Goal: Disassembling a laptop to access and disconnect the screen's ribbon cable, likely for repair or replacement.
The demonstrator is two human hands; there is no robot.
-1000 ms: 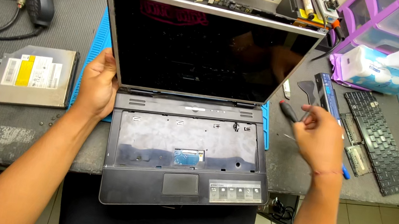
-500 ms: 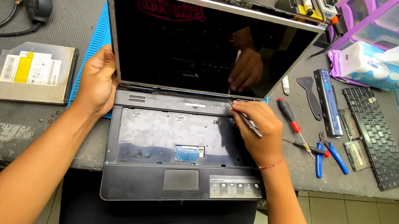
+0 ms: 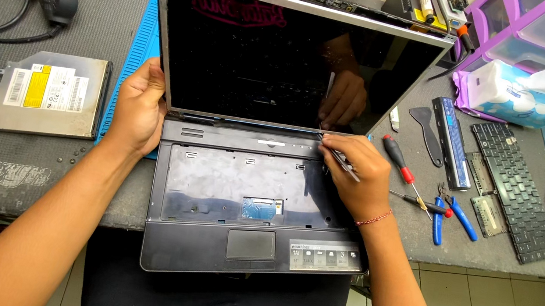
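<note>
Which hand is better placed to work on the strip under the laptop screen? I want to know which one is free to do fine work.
The right hand, probably: it holds a thin tool with its tip at the strip. The left hand grips the screen at its left edge.

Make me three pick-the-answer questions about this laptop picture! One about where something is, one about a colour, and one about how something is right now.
1. Where does the detached keyboard lie?
A. right of the laptop
B. on the floor
C. on the laptop

2. What colour are the handles of the pliers?
A. yellow
B. blue
C. white

3. How is the laptop's lid?
A. shut
C. taken off
B. open, held at its edge by the left hand

Answers:
1 A, it rests on the grey mat beside the screwdriver.
2 B, both handles are blue.
3 B, the screen stands upright while the right hand holds a thin tool at the hinge strip.
</note>
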